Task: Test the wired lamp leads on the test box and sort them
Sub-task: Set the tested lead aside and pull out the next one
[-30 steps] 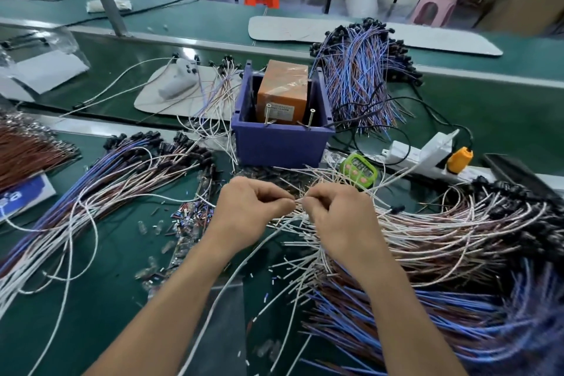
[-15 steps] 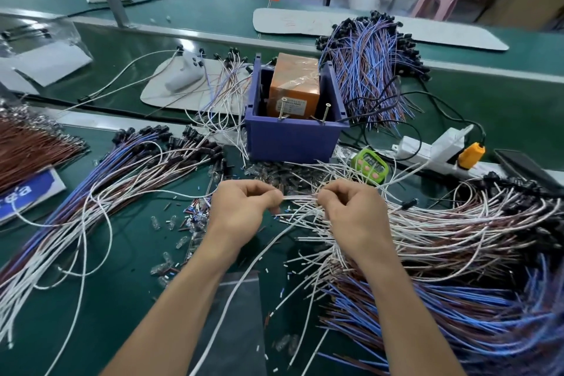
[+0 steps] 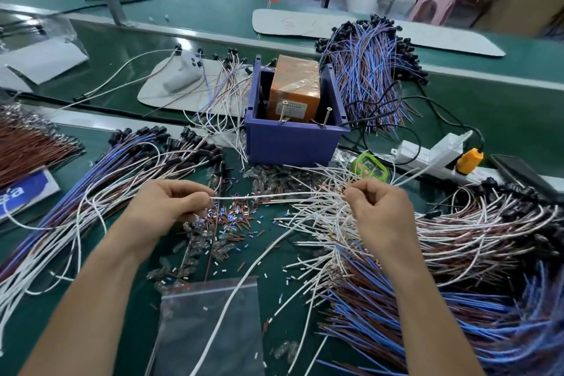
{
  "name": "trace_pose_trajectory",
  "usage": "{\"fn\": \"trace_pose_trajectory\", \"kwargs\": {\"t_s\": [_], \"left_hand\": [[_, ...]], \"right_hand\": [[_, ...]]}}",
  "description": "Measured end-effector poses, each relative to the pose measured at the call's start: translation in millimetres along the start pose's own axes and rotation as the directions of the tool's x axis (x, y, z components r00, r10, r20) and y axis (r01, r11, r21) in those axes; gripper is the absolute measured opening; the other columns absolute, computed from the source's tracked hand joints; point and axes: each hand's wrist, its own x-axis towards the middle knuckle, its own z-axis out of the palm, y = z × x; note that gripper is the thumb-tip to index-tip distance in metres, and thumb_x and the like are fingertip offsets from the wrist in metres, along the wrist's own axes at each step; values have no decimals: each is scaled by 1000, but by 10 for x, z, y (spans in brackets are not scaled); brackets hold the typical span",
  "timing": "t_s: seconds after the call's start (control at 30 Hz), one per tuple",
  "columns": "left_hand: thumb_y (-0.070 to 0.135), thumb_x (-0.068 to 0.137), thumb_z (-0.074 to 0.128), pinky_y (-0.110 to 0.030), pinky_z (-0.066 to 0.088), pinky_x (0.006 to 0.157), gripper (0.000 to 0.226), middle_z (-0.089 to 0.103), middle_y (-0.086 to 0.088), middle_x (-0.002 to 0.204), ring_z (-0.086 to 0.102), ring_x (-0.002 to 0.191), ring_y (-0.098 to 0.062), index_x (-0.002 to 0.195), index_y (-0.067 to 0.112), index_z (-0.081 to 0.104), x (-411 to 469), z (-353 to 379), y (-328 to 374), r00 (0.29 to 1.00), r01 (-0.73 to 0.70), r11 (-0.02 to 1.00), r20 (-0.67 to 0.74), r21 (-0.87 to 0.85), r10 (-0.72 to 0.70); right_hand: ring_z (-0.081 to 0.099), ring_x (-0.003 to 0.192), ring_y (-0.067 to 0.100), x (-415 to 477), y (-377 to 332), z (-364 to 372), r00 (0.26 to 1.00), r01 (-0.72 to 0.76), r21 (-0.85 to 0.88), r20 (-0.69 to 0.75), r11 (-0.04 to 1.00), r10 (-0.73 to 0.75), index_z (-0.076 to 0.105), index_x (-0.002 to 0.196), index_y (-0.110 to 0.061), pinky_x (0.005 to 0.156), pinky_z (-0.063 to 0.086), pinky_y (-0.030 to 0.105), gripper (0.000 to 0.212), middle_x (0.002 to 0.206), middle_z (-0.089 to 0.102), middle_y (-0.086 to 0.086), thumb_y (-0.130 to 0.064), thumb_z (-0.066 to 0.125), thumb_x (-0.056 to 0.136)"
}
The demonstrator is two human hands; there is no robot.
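Observation:
My left hand (image 3: pixel 171 207) pinches one end of a white lamp lead (image 3: pixel 274 195), and my right hand (image 3: pixel 378 210) pinches it farther along, so the lead runs taut and level between them. Behind them stands the purple test box (image 3: pixel 293 140) holding an orange transformer block (image 3: pixel 294 88) and two upright metal screws (image 3: pixel 283 111). A heap of white, brown and blue leads (image 3: pixel 442 247) lies under and right of my right hand. Another spread of leads with black lamp holders (image 3: pixel 100 180) lies to the left.
Loose sleeves and small glass bulbs (image 3: pixel 232 220) litter the green mat between my hands. A clear zip bag (image 3: pixel 210 327) lies near me. A green timer (image 3: pixel 369 168), a white power strip (image 3: pixel 427 152) with an orange plug and a far bundle of leads (image 3: pixel 369 76) sit behind.
My hands have drawn apart sideways, the left going left and the right going right, stretching the white lead out between them.

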Motion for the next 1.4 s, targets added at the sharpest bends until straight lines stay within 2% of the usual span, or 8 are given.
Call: {"fn": "trace_pose_trajectory", "kwargs": {"t_s": [0.27, 0.43, 0.77, 0.87, 0.93, 1.03, 1.23, 1.4], "left_hand": [[-8, 98, 54, -15, 56, 57, 26, 76, -9, 74, 67, 59, -10, 103, 7, 74, 10, 159, 18, 982, 9, 928, -173, -372, -79], [26, 92, 64, -17, 56, 54, 22, 72, 0, 73, 62, 55, -5, 88, 13, 81, -73, 460, 65, 990, 63, 698, -44, -713, -134], [23, 83, 62, -17, 57, 61, 22, 72, 1, 79, 65, 65, -6, 75, 19, 82, -74, 639, 158, 997, 72, 586, 40, -807, -68], [28, 96, 53, -25, 60, 71, 24, 75, -3, 90, 71, 78, -13, 78, 18, 66, -111, 561, 193, 994, 105, 610, 110, -785, -30], [29, 100, 50, -25, 58, 64, 29, 67, -1, 72, 65, 65, -14, 76, 18, 63, -139, 537, 227, 991, 104, 678, 136, -728, -6], [21, 104, 54, -22, 42, 55, 40, 52, 1, 54, 47, 50, -12, 71, 19, 76, -97, 622, 282, 1000, -25, 941, -11, -336, 22], [19, 100, 58, -25, 28, 47, 35, 51, 13, 52, 36, 47, -9, 82, 39, 79, 146, 865, 464, 941, -222, 966, -230, 132, 247], [22, 98, 63, -25, 47, 51, 19, 66, 11, 56, 55, 47, -5, 95, 29, 80, 239, 992, 641, 854, -280, 841, -279, 462, 438]], "right_hand": [[42, 49, 9, -15, 47, 13, 999, -32, 32, 21, 999, 32, 73, 75, -23, 55, 41, 35, 19, 53, 56, -4, -22, 70, 94], [35, 46, 8, -61, -26, 50, 999, -6, 42, 34, 999, 5, 70, 79, -27, 52, 33, 29, 17, 49, 47, -9, -21, 68, 95], [45, 43, 5, -168, -66, 56, 994, 72, -90, 83, 993, -65, 69, 70, -23, 45, 36, 18, 24, 53, 62, -7, -22, 68, 95], [64, 56, 15, -150, -65, 14, 997, 23, -13, 75, 1000, -22, 73, 81, -34, 59, 58, 36, 20, 67, 73, -5, -23, 66, 96], [69, 63, 25, -93, -80, -24, 999, -34, 185, -5, 982, 36, 75, 79, -31, 63, 61, 48, 26, 73, 75, 3, -18, 63, 98], [59, 53, 19, 42, -167, -93, 989, -14, 393, -128, 919, 70, 75, 74, -25, 53, 50, 38, 30, 69, 73, 7, -13, 61, 98], [63, 59, 7, 426, -580, -322, 867, 358, -72, -345, 931, -360, 75, 80, -23, 59, 56, 33, 12, 63, 67, -12, -23, 70, 91], [65, 62, 13, 648, -896, -432, 780, 532, -312, -181, 787, -599, 76, 83, -21, 65, 57, 38, 7, 68, 69, -11, -21, 74, 90]]}}
